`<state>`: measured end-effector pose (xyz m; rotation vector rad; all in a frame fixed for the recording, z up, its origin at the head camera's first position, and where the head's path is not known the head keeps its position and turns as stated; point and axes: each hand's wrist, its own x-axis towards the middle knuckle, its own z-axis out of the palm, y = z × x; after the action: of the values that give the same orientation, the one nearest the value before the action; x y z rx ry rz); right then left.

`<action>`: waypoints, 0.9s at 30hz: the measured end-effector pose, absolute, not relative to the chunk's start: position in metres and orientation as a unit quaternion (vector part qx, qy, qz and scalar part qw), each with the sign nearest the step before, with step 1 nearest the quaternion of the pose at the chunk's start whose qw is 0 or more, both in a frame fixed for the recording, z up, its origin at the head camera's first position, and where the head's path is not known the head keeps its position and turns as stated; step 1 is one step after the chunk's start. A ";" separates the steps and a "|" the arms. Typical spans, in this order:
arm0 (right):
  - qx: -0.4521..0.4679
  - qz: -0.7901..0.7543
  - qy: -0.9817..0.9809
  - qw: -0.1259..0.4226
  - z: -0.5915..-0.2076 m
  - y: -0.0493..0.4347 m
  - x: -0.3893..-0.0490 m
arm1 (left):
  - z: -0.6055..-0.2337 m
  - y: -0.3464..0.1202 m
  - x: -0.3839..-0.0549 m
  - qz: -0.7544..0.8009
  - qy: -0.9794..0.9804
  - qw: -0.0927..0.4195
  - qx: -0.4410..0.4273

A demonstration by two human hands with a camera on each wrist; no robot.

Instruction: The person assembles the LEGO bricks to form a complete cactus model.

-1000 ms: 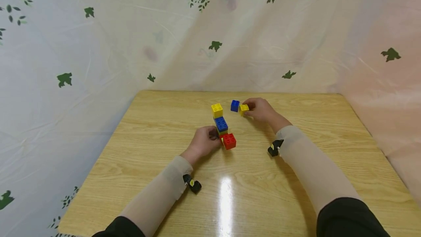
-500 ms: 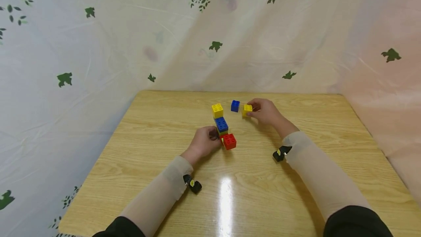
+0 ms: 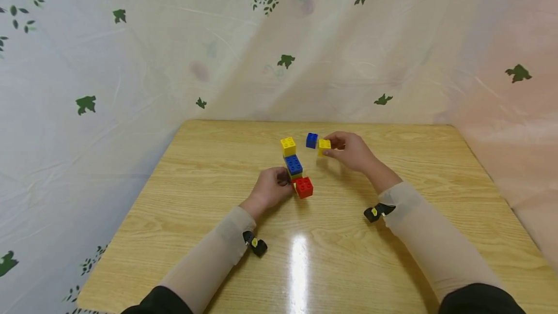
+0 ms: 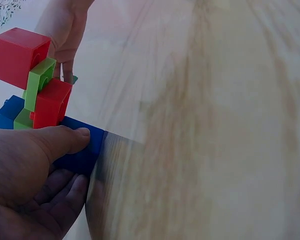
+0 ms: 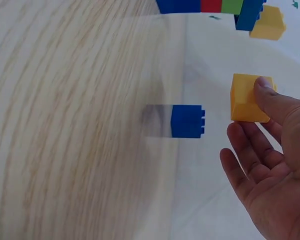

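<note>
My left hand (image 3: 268, 189) steadies a stack of toy building blocks, its thumb and fingers pinching the blue block (image 4: 82, 159) at the bottom. Above that sit a red block (image 4: 53, 104), thin green pieces (image 4: 40, 84) and, jutting toward me, another red block (image 3: 304, 187). A blue block (image 3: 293, 164) lies on the stack's upper part, with a yellow block (image 3: 287, 146) at its far end. Between thumb and fingers, my right hand (image 3: 352, 151) holds a separate yellow block (image 5: 244, 100), raised off the table. Left of it, a small blue block (image 3: 311, 140) stands on the table.
The wooden table (image 3: 209, 168) has its far edge just beyond the blocks. A pale curtain (image 3: 244, 81) with leaf prints hangs behind and along the sides. A bright light reflection crosses the table's front.
My right hand has drawn the yellow block slightly right, away from the small blue block, then back left, while its forearm shifted right and toward me. The left hand and stack stay put.
</note>
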<state>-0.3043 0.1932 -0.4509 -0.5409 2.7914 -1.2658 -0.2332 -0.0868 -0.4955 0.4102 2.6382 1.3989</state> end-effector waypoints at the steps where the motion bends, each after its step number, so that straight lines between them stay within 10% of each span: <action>1: -0.176 -0.411 0.894 0.013 -0.449 0.192 -0.302 | -0.495 -0.087 -0.233 0.463 0.873 0.065 0.135; 27: -0.267 -0.425 0.865 0.015 -0.416 0.153 -0.263 | -0.499 -0.088 -0.236 0.468 0.870 0.057 0.142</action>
<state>-0.2634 0.1533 -0.4162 -0.8305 2.6920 -1.3213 -0.2360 -0.0882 -0.4991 0.4313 2.6382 1.4194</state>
